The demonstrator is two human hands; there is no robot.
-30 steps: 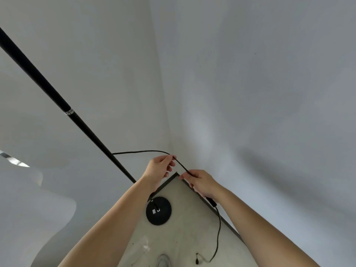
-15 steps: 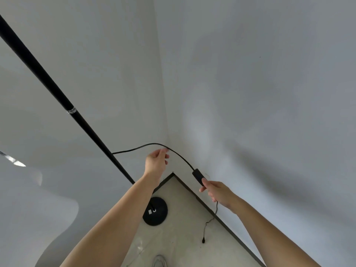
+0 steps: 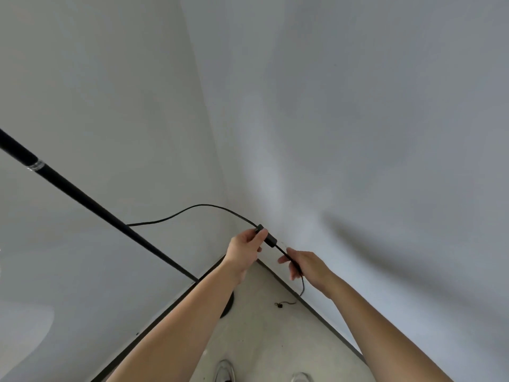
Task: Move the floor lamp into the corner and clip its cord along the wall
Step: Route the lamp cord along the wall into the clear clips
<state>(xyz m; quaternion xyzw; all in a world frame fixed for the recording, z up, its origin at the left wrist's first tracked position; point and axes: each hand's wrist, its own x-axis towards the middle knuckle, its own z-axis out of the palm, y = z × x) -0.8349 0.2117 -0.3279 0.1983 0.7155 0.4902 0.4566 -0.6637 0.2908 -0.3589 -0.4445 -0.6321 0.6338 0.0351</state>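
The floor lamp's black pole (image 3: 82, 198) slants from the upper left down to its round base (image 3: 228, 306), which is mostly hidden behind my left forearm near the corner. A thin black cord (image 3: 192, 208) leaves the pole and arcs right to an inline switch box (image 3: 266, 238). My left hand (image 3: 246, 250) pinches the upper end of that box. My right hand (image 3: 305, 264) holds the cord just below the box. From there the cord hangs down, and its plug end (image 3: 280, 305) lies on the floor.
Two pale grey walls meet at the corner (image 3: 220, 188) with a dark baseboard (image 3: 325, 317) along the floor. My shoes (image 3: 224, 370) stand on the light concrete floor at the bottom edge.
My left hand slid along the cord to the switch box. My right hand let go of the box and now holds the cord below it. The view tilted, so the pole sits lower.
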